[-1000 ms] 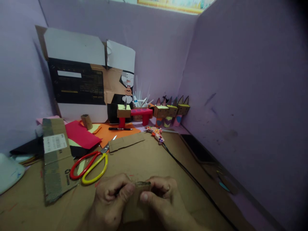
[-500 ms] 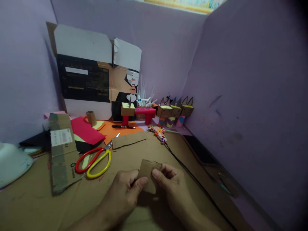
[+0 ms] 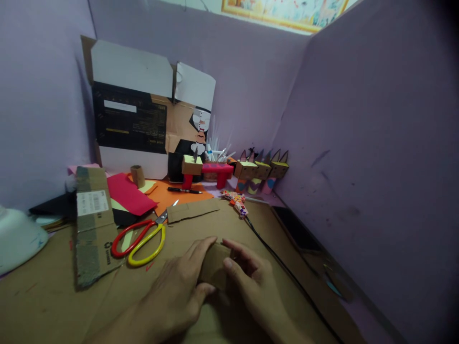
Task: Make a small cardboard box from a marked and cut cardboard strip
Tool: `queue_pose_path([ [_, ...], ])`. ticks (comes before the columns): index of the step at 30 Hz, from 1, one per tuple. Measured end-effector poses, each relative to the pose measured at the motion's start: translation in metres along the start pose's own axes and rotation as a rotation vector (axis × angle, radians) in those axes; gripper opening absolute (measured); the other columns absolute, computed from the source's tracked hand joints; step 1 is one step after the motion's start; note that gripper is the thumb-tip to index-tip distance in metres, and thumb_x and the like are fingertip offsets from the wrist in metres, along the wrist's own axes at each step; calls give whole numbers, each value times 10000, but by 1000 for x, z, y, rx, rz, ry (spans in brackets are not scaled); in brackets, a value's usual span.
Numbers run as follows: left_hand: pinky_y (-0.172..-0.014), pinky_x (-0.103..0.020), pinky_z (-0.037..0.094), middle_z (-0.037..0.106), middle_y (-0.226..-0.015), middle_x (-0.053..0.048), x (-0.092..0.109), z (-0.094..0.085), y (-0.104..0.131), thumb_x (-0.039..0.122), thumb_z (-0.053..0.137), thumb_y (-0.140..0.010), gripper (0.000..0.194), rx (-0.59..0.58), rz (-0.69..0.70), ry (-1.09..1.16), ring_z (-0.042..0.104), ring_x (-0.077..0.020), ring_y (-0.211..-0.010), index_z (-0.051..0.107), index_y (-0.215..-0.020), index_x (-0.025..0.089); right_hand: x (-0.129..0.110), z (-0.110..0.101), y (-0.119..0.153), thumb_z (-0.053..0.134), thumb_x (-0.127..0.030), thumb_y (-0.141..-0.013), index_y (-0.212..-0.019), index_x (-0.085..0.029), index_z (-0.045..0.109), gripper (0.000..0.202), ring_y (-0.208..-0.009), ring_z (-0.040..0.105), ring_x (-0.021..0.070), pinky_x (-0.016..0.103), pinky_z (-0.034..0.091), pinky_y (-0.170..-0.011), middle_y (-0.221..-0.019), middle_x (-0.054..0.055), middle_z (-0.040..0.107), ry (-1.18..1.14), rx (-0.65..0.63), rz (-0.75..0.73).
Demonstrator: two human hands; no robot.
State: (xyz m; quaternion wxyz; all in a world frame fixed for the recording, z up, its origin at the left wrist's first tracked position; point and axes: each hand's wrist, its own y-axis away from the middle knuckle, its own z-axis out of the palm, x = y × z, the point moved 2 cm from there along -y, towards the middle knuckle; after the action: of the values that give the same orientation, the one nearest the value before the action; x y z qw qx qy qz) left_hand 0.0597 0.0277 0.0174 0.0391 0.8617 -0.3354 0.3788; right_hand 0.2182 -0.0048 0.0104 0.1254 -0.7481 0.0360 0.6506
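Note:
Between my two hands, low in the middle of the head view, is a small brown piece of cardboard [image 3: 215, 267]. My left hand [image 3: 182, 274] grips its left side, fingers over the far edge and thumb at the near edge. From the right, my right hand [image 3: 249, 279] holds the other side with the thumb on its face and fingers behind. Its underside is hidden. To the left lie scissors [image 3: 145, 241] with one red and one yellow handle, blades apart. Beyond my hands rests a cut cardboard strip [image 3: 193, 211].
A patterned glue gun [image 3: 236, 203] trails a black cable on the right, near a dark phone-like slab [image 3: 296, 227]. Left are a taped cardboard piece [image 3: 93, 253] and red paper [image 3: 131, 193]. Behind stand cardboard animal figures [image 3: 247, 171] and an unfolded box [image 3: 132, 67].
My left fingers have moved up over the far edge of the cardboard piece, which has tilted and shifted slightly left. The view has tipped up a little.

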Motion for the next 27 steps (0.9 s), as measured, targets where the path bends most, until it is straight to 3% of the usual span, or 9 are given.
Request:
queue_pose_path([
  [4, -734, -308, 447, 646, -975, -38, 5, -10, -3, 104, 537, -655, 627, -61, -123, 110, 598, -208, -837, 375, -1247, 231, -5, -4, -2, 621, -332, -718, -1092, -157, 643, 413, -800, 604, 200, 317, 477, -721, -980, 89, 685, 4, -123, -14],
  [6, -607, -255, 429, 645, -793, 5, 8, -13, -4, 88, 536, -633, 633, -117, -179, 277, 571, -162, -664, 363, -1230, 211, -6, -7, -4, 626, -329, -715, -1099, -158, 632, 420, -765, 591, 186, 310, 481, -686, -987, 91, 678, -9, -146, -3],
  [9, -555, -210, 418, 613, -1010, -33, 9, -14, -3, 73, 540, -617, 662, -148, -224, 574, 541, -111, -643, 322, -1224, 222, -4, -8, -4, 670, -265, -667, -1087, -161, 618, 436, -626, 549, 134, 252, 462, -557, -831, 47, 663, -67, -172, 52],
  [12, -522, -189, 412, 360, -1362, -91, 5, -13, 0, 68, 580, -616, 692, -178, -259, 747, 486, -53, -620, 304, -1218, 268, -3, -8, -3, 686, -197, -630, -1043, -168, 595, 424, -488, 480, 79, 197, 411, -466, -620, -44, 564, -189, -198, 123],
  [14, -518, -182, 404, 252, -1423, -99, 1, -12, 1, 70, 614, -619, 712, -202, -250, 815, 464, -40, -621, 301, -1221, 285, -4, -8, -3, 690, -189, -620, -978, -177, 574, 377, -452, 456, 63, 186, 411, -449, -584, -71, 517, -281, -230, 167],
  [18, -615, -216, 434, 294, -1390, -111, -10, -10, 0, 126, 708, -604, 770, -246, -206, 935, 525, -106, -776, 312, -1245, 282, -8, -9, -4, 719, -225, -595, -830, -204, 507, 318, -552, 526, 93, 229, 490, -486, -719, -48, 541, -455, -331, 230],
  [21, -599, -207, 418, 325, -1366, -104, -12, -12, -2, 165, 730, -592, 763, -235, -172, 972, 522, -92, -740, 341, -1240, 277, -8, -13, -4, 688, -160, -605, -775, -205, 485, 268, -573, 531, 91, 197, 465, -491, -712, -51, 539, -592, -376, 269],
  [24, -584, -204, 417, 377, -1335, -88, -5, -11, -2, 131, 672, -588, 740, -250, -222, 893, 541, -97, -727, 349, -1240, 264, -4, -16, -5, 595, -87, -578, -720, -185, 500, 197, -476, 448, 54, 148, 374, -456, -598, -64, 503, -662, -352, 352],
  [27, -652, -243, 457, 500, -1229, -88, 7, -10, -2, 96, 571, -606, 723, -269, -278, 709, 586, -166, -837, 337, -1278, 221, -4, -16, -7, 540, -120, -559, -672, -168, 525, 123, -419, 388, 52, 155, 328, -427, -517, -62, 463, -650, -350, 415],
])
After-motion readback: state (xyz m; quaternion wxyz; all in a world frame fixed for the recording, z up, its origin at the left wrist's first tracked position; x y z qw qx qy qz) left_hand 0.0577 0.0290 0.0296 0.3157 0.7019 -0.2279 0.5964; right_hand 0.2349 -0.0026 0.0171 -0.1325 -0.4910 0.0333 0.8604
